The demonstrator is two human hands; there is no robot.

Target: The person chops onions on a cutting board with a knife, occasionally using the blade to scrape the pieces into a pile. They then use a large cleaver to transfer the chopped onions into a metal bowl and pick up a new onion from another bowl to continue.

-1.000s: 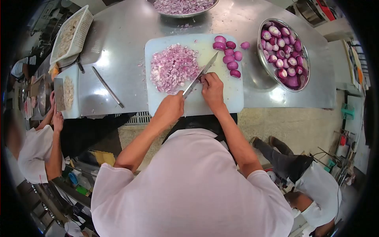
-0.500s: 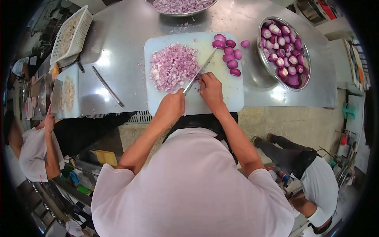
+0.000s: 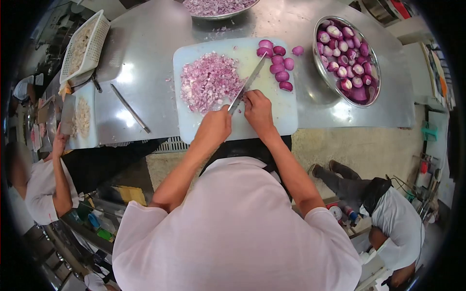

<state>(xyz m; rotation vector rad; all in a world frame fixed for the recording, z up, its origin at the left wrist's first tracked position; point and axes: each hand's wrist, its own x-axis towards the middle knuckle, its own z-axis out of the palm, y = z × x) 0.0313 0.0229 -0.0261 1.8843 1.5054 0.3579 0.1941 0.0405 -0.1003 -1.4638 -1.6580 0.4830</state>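
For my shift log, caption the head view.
Left hand holding a knife, right hand near its blade, beside chopped red onion.

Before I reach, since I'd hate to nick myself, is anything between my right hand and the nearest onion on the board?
Nothing visible stands between your right hand and the nearest onion; the knife slants along the hand's left, tip by farther onions.

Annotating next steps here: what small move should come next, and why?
I'd probably have the right hand curl its fingertips slightly back from the knife before any cut. The left hand grips the knife, which slants over the cutting board, and the right fingertips sit close beside the blade. Whether they pinch a piece is unclear.
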